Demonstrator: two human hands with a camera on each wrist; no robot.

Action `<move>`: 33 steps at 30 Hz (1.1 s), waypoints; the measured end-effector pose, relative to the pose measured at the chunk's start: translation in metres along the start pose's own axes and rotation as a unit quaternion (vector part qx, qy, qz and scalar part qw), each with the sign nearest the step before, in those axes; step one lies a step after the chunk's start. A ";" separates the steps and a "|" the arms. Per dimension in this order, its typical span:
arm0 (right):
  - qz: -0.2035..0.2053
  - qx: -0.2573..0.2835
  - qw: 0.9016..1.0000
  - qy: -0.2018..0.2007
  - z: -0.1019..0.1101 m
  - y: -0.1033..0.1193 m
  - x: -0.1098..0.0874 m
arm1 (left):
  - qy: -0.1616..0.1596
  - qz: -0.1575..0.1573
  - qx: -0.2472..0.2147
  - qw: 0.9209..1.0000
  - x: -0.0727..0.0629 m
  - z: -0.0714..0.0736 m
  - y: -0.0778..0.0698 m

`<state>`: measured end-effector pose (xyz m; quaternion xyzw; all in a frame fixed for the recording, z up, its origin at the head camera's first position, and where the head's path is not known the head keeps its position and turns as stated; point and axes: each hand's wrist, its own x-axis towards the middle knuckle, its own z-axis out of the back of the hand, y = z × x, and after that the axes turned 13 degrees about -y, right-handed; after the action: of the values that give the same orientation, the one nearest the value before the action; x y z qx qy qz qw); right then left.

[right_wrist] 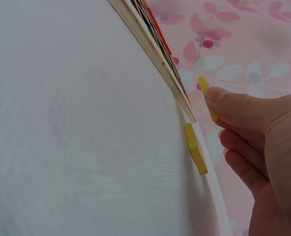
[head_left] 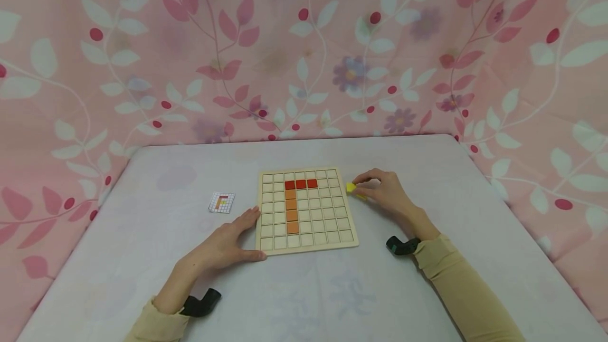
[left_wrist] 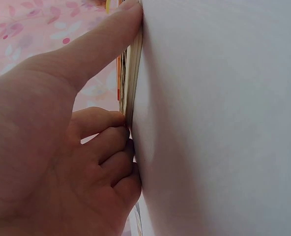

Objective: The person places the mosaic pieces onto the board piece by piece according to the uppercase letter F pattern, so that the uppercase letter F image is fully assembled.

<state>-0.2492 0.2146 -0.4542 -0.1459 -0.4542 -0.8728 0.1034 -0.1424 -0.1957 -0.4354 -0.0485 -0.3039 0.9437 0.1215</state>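
Note:
A wooden grid board (head_left: 328,226) lies mid-table with a row of red tiles (head_left: 301,184) near its far edge and a column of orange tiles (head_left: 292,205) below the row's left end. My left hand (head_left: 220,244) rests spread at the board's near left corner, thumb on the front edge and fingertips against the left side. Just right of the board, my right hand (head_left: 387,194) pinches a yellow tile (right_wrist: 202,84) between thumb and finger, raised above the table. Under that hand a second yellow tile (right_wrist: 196,150) lies on the tabletop.
A small card (head_left: 221,202) printed with a coloured grid pattern lies left of the board. White cloth covers the table (head_left: 309,300), and a pink floral curtain (head_left: 285,57) hangs behind it. Black wrist cameras (head_left: 201,303) sit on both wrists.

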 end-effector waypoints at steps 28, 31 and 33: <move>0.055 0.038 0.996 0.054 -0.059 0.057 -0.008 | -0.004 -0.009 -0.003 1.000 -0.002 0.003 -0.001; 0.045 0.032 0.996 0.064 -0.064 0.062 -0.008 | -0.004 -0.008 -0.004 1.000 -0.002 0.002 -0.001; 0.043 0.023 0.997 0.068 -0.068 0.064 -0.008 | -0.003 -0.004 -0.005 1.000 -0.002 0.002 -0.001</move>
<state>-0.2326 0.1222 -0.4452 -0.1032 -0.4592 -0.8649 0.1744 -0.1408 -0.1964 -0.4332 -0.0447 -0.3092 0.9418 0.1240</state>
